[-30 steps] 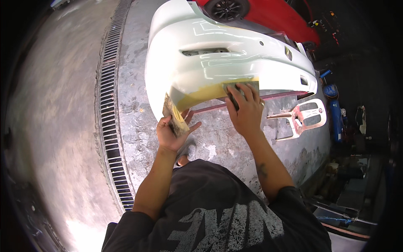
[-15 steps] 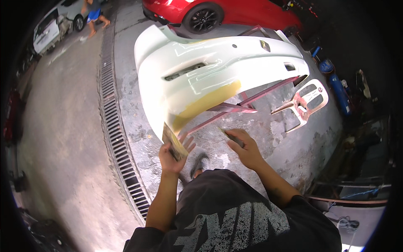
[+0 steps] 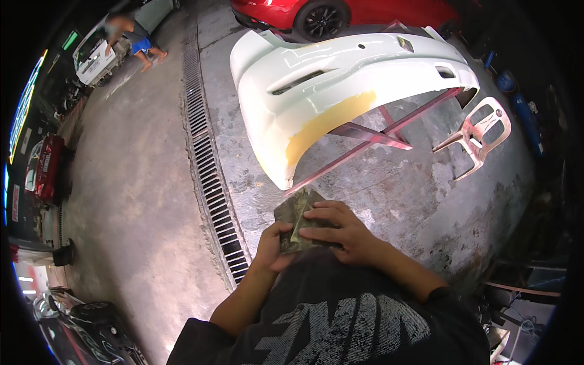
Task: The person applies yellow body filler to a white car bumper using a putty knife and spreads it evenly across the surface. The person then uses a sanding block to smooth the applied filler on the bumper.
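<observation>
Close to my body, my left hand (image 3: 271, 248) is closed on the edge of a dark, putty-smeared mixing board (image 3: 288, 213). My right hand (image 3: 348, 233) is over the same board, its fingers laid across a flat putty spreader (image 3: 310, 214) that meets the board's face. A thin yellowish ridge of putty (image 3: 297, 226) runs along the spreader's edge. Beyond my hands stands a white car bumper (image 3: 347, 70), with a yellow putty patch (image 3: 325, 125) along its lower edge. The palm of my left hand is hidden behind the board.
A reddish metal stand (image 3: 371, 137) holds the bumper up. To the right is a stained plastic chair (image 3: 480, 134). A floor drain grate (image 3: 210, 176) runs along my left. Behind the bumper is a red car (image 3: 292, 12); a person (image 3: 135, 39) bends by a white car far left.
My hands have come together: the right hand brought the spreader leftward onto the board. The view has turned left, so the bumper appears farther right. The far person has bent towards the white car.
</observation>
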The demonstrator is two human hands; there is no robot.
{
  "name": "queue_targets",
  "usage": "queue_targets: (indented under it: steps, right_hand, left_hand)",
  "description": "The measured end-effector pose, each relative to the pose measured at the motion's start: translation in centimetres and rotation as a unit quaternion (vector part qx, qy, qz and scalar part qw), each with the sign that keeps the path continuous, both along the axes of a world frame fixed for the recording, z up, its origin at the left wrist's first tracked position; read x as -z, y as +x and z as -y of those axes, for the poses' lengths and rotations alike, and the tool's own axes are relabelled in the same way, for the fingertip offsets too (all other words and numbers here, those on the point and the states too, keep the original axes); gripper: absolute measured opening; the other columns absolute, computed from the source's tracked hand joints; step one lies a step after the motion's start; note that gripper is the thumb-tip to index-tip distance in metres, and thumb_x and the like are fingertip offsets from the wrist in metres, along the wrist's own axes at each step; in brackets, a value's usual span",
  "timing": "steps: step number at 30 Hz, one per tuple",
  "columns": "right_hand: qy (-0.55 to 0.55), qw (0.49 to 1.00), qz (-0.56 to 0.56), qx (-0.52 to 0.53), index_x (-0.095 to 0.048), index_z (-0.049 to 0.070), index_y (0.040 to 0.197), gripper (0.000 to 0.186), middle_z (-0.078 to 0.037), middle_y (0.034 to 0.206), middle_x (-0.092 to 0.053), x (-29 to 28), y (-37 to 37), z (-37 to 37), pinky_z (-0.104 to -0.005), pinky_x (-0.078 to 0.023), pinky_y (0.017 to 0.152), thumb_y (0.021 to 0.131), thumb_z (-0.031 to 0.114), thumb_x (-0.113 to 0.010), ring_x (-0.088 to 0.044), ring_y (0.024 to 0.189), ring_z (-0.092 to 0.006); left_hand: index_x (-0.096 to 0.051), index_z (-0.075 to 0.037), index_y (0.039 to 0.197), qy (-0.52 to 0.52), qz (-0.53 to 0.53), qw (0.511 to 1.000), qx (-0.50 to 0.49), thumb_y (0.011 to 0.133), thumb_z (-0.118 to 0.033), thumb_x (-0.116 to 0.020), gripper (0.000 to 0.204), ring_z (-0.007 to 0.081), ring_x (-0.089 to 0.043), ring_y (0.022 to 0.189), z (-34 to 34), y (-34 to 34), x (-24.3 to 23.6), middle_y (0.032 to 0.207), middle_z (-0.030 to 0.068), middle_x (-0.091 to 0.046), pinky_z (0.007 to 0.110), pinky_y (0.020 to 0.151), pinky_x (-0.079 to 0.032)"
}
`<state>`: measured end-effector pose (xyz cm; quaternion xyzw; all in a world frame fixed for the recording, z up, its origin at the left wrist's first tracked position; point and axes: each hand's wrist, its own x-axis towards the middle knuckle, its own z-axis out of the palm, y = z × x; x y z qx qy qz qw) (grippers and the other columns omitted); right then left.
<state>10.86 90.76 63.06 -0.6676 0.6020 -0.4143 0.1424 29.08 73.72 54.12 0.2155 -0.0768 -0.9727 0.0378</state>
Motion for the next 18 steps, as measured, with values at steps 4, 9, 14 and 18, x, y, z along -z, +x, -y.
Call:
queue_targets:
  steps: [4, 9, 14, 18]
  right_hand:
    - [0.008, 0.999, -0.041, 0.026, -0.075, 0.029, 0.143, 0.069, -0.006, 0.153, -0.062, -0.6, 1.8, -0.1, -0.0543, -0.046, 0.121, 0.082, -0.005, -0.074, -0.052, 0.147, -0.0384]
    - [-0.024, 0.994, -0.026, 0.099, -0.075, 0.028, 0.143, 0.075, -0.009, 0.152, -0.061, 0.7, 2.3, -0.1, -0.0544, -0.046, 0.121, 0.08, -0.01, -0.069, -0.05, 0.148, -0.0384]
    - [0.147, 0.968, -0.064, 0.193, -0.071, 0.022, 0.148, 0.067, -0.012, 0.147, -0.063, 6.4, 0.9, -3.4, -0.0491, -0.047, 0.121, 0.086, -0.005, -0.069, -0.055, 0.144, -0.0369]
    - [0.134, 0.913, 0.297, 0.245, -0.068, 0.012, 0.149, 0.052, -0.012, 0.148, -0.063, 8.6, -0.4, -7.1, -0.0418, -0.046, 0.12, 0.098, 0.005, -0.072, -0.058, 0.142, -0.031]
  left_hand:
    - [-0.057, 0.003, 0.148, -0.04, 0.024, 0.999, -0.027, 0.105, -0.016, -0.059, 0.047, 0.0306, -0.072, 0.125, -0.9, 0.1, -2.7, 0.138, 0.0177, -0.07, 0.049, 0.111, -0.057]
    - [-0.056, 0.002, 0.149, -0.071, -0.006, 0.995, -0.07, 0.105, -0.016, -0.063, 0.048, 0.0308, -0.071, 0.126, -1.5, 1.3, -4.5, 0.138, 0.0168, -0.07, 0.048, 0.112, -0.057]
    - [-0.053, -0.001, 0.153, -0.191, -0.025, 0.965, -0.179, 0.103, -0.009, -0.066, 0.053, 0.0318, -0.07, 0.128, 1.8, 3.0, -7.3, 0.14, 0.0144, -0.069, 0.05, 0.11, -0.059]
    - [-0.052, 0.003, 0.152, -0.339, 0.053, 0.931, -0.122, 0.102, -0.001, -0.068, 0.053, 0.0306, -0.072, 0.125, 5.8, 3.7, -8.9, 0.141, 0.0172, -0.069, 0.047, 0.107, -0.061]
